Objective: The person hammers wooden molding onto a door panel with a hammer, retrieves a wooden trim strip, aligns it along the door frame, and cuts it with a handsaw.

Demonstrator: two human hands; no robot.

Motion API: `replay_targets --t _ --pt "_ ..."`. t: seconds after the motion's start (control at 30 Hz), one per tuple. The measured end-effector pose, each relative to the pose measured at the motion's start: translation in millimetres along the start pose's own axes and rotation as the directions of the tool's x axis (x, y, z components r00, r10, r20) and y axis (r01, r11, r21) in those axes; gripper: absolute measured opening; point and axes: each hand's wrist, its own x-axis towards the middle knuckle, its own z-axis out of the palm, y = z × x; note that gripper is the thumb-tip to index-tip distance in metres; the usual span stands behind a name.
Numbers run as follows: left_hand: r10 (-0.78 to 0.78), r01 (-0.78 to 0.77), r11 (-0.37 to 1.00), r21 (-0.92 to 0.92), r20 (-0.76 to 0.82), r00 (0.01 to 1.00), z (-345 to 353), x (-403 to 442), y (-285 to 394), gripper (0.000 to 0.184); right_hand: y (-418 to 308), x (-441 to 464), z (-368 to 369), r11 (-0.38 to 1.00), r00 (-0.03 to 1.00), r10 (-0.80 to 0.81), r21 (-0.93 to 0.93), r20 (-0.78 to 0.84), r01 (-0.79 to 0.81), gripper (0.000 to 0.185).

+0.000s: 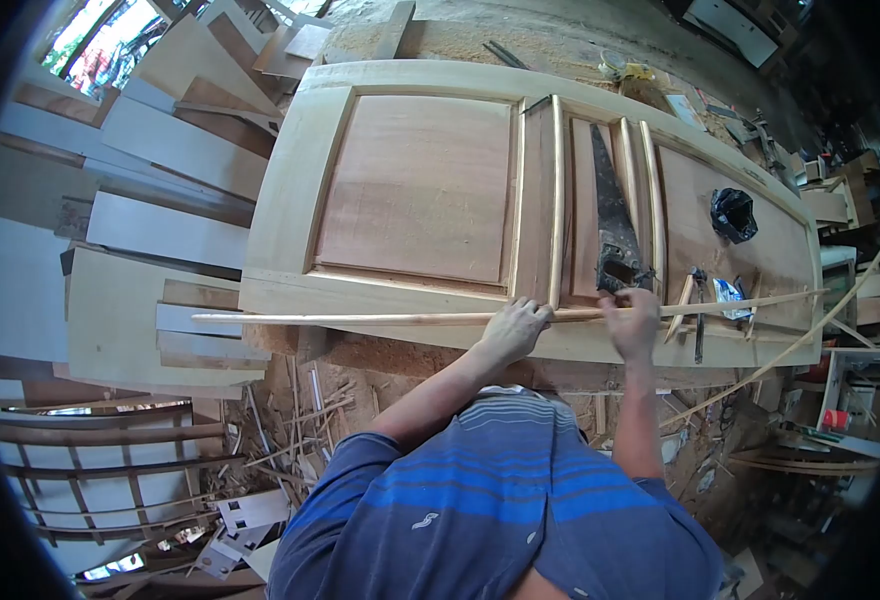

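Note:
My left hand (pixel 518 328) is closed around a long thin wooden moulding strip (pixel 380 320), which lies along the near edge of a panelled wooden door (pixel 285 180). My right hand (pixel 634 325) is over the same strip, a little to the right, fingers curled; what is between them is hidden. Just beyond it lies a handsaw (pixel 608 190), its handle towards me and its blade pointing away. A hammer (pixel 699 310) rests on the door to the right of my right hand, beside short wood pieces (pixel 680 308) and a blue-and-white packet (pixel 730 298).
A black plastic bag (pixel 733 215) sits on the door's right panel. Loose moulding strips (pixel 557 200) lie across the door's middle. Cut boards (pixel 170 230) are stacked at the left. Another long strip (pixel 790 345) slants off the right side. Offcuts and sawdust litter the floor.

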Motion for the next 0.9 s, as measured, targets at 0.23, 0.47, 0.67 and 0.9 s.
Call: replay_targets --t 0.23,0.47,0.67,0.9 --pt "-0.001 -0.001 0.998 -0.056 -0.046 0.999 -15 5 -12 0.036 -16 -21 60 0.965 0.94 -0.216 0.206 0.266 0.163 0.037" --pt "-0.211 0.249 0.961 0.123 -0.26 0.942 -104 -101 -73 0.053 15 -19 42 0.98 0.975 -0.111 0.185 0.193 0.075 0.038" --pt "-0.245 0.325 0.932 0.16 -0.382 0.891 -110 -162 -158 0.043 29 -20 36 0.989 0.971 -0.044 0.15 0.235 0.008 0.039" --pt "-0.276 0.34 0.933 0.12 -0.372 0.886 -112 -149 -168 0.042 33 -19 37 0.989 0.97 -0.038 0.147 0.241 0.002 0.036"
